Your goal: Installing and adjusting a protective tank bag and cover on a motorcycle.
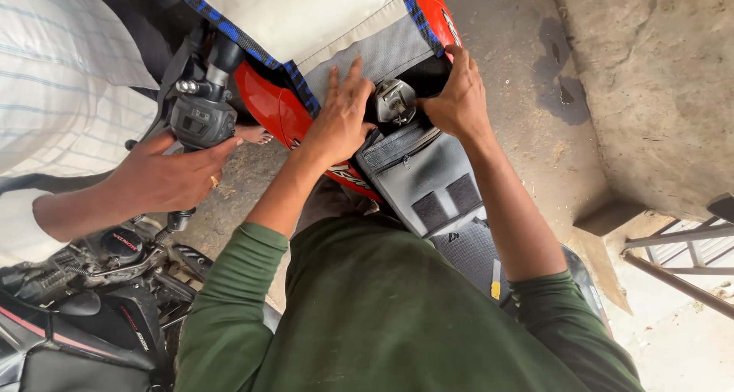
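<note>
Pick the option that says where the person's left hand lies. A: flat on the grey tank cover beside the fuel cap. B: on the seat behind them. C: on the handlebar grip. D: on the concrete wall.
A: the left hand lies flat, fingers spread, on the grey tank cover just left of the metal fuel cap; another person's hand is by the handlebar switch housing.

Red fuel tank under a grey-and-cream cover – blue-black patterned trim – beside green sleeves.

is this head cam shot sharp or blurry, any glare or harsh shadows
Head view: sharp around the left hand, right hand and metal fuel cap; soft, even shade, no hard shadows; mild sheen on the red tank; bright overexposed patch at lower right; wide-angle bending at the edges.
</note>
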